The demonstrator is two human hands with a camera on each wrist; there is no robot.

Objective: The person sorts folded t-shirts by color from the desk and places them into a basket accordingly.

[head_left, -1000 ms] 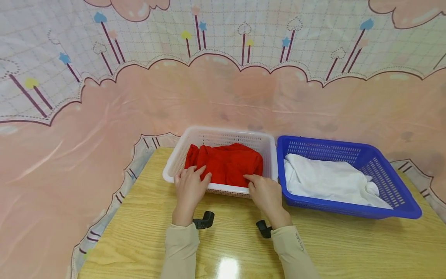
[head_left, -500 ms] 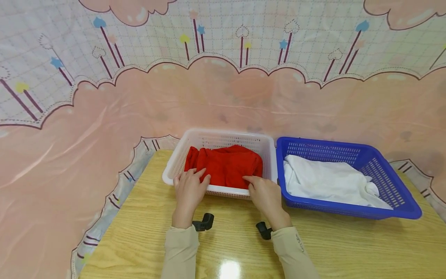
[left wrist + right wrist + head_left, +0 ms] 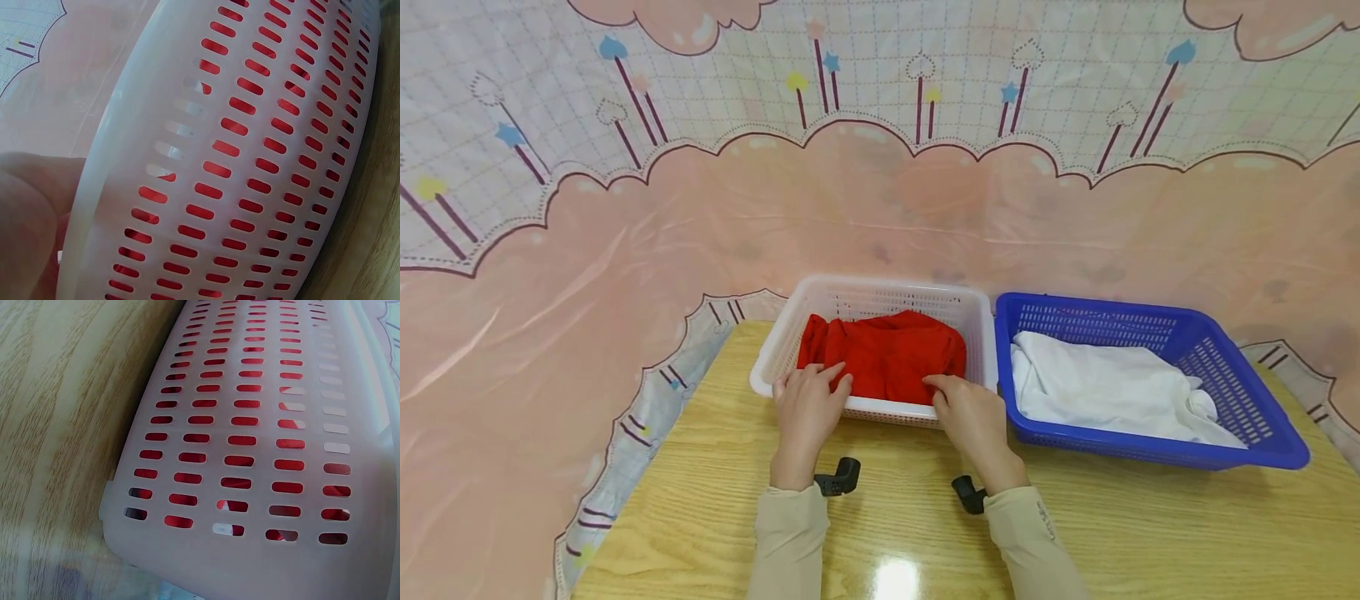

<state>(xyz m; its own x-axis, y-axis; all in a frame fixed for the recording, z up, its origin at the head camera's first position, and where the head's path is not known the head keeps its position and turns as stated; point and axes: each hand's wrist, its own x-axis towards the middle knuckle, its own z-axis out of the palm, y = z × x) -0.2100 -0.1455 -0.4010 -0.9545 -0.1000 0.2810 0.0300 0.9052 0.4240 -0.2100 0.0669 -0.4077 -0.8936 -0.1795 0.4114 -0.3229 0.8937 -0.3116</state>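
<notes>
Folded red cloth lies inside a white plastic basket, in the middle of the head view. My left hand reaches over the basket's front left rim, its loosely bent fingers at the cloth. Over the front right rim comes my right hand, with its fingertips at the cloth's near right part. Some fingertips are hidden. Through the slots of the basket wall in the left wrist view, red shows; part of the left hand is behind the rim. The right wrist view has the slotted wall but no fingers.
A blue basket with white cloth in it stands right beside the white one. Both are on a wooden table, against a pink patterned curtain. Black wrist mounts stick out by the wrists.
The head view has shifted slightly. Both hands, the red cloth and the baskets stay in place.
</notes>
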